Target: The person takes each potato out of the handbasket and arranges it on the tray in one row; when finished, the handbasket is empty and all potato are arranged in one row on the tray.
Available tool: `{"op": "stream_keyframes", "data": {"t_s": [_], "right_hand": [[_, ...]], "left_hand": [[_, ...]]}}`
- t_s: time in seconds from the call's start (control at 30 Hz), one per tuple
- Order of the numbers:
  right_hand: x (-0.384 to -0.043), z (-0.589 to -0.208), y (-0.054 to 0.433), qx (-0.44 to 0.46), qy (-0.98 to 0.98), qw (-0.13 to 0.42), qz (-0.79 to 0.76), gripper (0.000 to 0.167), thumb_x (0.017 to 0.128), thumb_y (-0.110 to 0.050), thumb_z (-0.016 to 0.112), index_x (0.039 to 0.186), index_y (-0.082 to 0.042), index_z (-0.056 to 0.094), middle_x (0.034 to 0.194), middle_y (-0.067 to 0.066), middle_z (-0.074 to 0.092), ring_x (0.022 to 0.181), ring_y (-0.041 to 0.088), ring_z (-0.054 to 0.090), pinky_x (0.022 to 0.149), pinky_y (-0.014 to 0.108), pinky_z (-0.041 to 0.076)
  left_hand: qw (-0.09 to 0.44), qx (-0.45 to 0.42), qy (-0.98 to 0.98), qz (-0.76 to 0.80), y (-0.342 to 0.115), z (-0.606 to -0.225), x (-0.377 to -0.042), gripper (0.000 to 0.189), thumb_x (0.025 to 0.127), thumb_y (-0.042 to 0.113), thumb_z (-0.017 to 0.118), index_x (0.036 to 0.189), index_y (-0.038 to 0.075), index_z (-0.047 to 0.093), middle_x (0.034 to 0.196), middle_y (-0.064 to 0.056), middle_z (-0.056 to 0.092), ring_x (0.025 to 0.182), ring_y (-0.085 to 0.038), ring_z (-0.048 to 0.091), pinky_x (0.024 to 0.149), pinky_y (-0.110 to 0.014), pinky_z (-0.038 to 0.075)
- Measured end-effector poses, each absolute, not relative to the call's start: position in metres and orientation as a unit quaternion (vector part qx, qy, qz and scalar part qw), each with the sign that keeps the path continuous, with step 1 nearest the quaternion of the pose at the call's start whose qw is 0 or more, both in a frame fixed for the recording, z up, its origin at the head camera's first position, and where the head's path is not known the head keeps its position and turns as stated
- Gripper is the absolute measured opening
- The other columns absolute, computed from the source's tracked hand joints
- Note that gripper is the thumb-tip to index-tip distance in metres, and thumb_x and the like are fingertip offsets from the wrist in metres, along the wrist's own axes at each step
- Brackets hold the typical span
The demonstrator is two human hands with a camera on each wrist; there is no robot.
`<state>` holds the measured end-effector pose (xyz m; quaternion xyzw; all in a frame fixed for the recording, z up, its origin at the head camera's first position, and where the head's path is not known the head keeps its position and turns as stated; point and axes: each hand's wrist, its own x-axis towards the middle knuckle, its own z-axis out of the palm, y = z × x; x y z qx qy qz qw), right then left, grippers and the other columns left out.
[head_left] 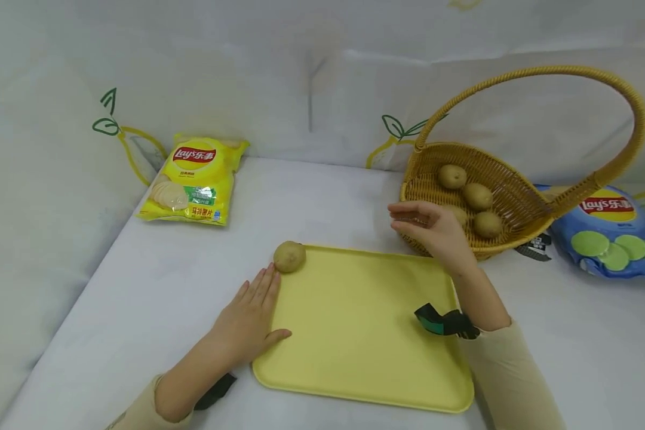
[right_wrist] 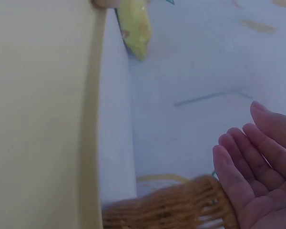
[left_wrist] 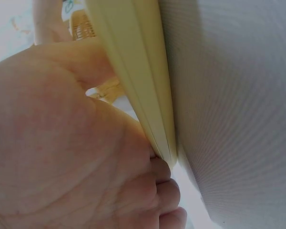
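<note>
My left hand [head_left: 247, 319] lies along the left edge of the yellow tray [head_left: 365, 328], fingers extended and thumb over the rim. Its fingertips are right by a potato [head_left: 289, 257] at the tray's far left corner. In the left wrist view, the palm [left_wrist: 71, 138] is close against the tray's side [left_wrist: 138, 71]. My right hand [head_left: 435, 230] hovers at the near left rim of the wicker basket [head_left: 516, 197], fingers loosely bent and holding nothing. Inside the basket sit several potatoes [head_left: 478, 196], one partly hidden behind that hand.
A yellow Lay's chip bag [head_left: 193, 179] lies at the back left. To the right of the basket is a blue Lay's bag [head_left: 613, 233], and the basket's tall handle [head_left: 636, 119] arches above it. White cloth [head_left: 183, 263] covers the table and the wall behind.
</note>
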<state>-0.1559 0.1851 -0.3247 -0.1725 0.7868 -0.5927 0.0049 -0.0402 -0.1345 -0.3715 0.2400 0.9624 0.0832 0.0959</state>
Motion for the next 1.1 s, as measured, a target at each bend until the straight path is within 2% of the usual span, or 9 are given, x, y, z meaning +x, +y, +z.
{"op": "stream_keyframes", "data": {"t_s": [0.2,0.4,0.57,0.7,0.87,1.0,1.1], "right_hand": [[-0.161,-0.318,0.223,-0.163,0.759,-0.048,-0.629,0.026,0.084,0.004,0.067,0.11,0.006,0.066,0.102,0.002,0.07,0.096,0.012,0.063,0.079,0.018,0.05],[-0.18,-0.321,0.261,-0.089,0.812,-0.089,-0.57,0.028,0.085,-0.004,0.069,0.112,0.003,0.067,0.098,-0.01,0.069,0.095,0.006,0.061,0.078,0.014,0.047],[-0.195,-0.325,0.285,-0.045,0.86,-0.046,-0.506,0.036,0.088,-0.016,0.068,0.117,0.004,0.063,0.096,-0.019,0.066,0.092,0.0,0.059,0.077,0.012,0.046],[-0.201,-0.325,0.291,-0.038,0.876,0.0,-0.482,0.042,0.088,-0.023,0.069,0.12,0.003,0.061,0.099,-0.018,0.066,0.092,-0.001,0.059,0.078,0.013,0.046],[-0.202,-0.325,0.29,-0.03,0.885,0.025,-0.463,0.046,0.087,-0.027,0.069,0.122,0.003,0.06,0.101,-0.017,0.064,0.093,-0.001,0.058,0.078,0.013,0.045],[-0.203,-0.325,0.29,-0.024,0.89,0.037,-0.454,0.047,0.087,-0.027,0.069,0.123,0.002,0.06,0.11,-0.01,0.061,0.096,0.0,0.055,0.079,0.014,0.045],[-0.204,-0.325,0.291,-0.022,0.897,0.053,-0.437,0.048,0.088,-0.026,0.068,0.126,0.002,0.057,0.12,0.001,0.058,0.101,0.005,0.053,0.085,0.021,0.044]], "left_hand": [[0.093,0.237,0.963,0.092,-0.135,-0.372,-0.038,0.089,0.09,0.045,0.06,0.144,-0.014,0.019,0.151,-0.03,0.011,0.14,-0.04,0.016,0.109,-0.054,0.022],[0.093,0.235,0.963,0.095,-0.135,-0.372,-0.037,0.089,0.089,0.044,0.061,0.143,-0.014,0.021,0.152,-0.03,0.011,0.14,-0.04,0.016,0.109,-0.054,0.022],[0.092,0.239,0.963,0.09,-0.133,-0.373,-0.039,0.089,0.089,0.045,0.06,0.143,-0.014,0.02,0.152,-0.029,0.01,0.14,-0.04,0.015,0.109,-0.054,0.022],[0.1,0.236,0.962,0.097,-0.133,-0.373,-0.039,0.09,0.09,0.045,0.059,0.144,-0.013,0.018,0.152,-0.029,0.008,0.14,-0.039,0.013,0.109,-0.053,0.021],[0.104,0.235,0.961,0.103,-0.134,-0.373,-0.039,0.09,0.09,0.045,0.059,0.144,-0.013,0.018,0.152,-0.029,0.008,0.14,-0.04,0.012,0.109,-0.054,0.02],[0.102,0.235,0.961,0.102,-0.133,-0.372,-0.038,0.09,0.09,0.045,0.059,0.144,-0.013,0.018,0.152,-0.03,0.008,0.14,-0.04,0.013,0.109,-0.054,0.021],[0.102,0.235,0.961,0.104,-0.133,-0.371,-0.038,0.089,0.09,0.044,0.059,0.144,-0.014,0.019,0.152,-0.03,0.009,0.14,-0.04,0.013,0.109,-0.054,0.02]]}}
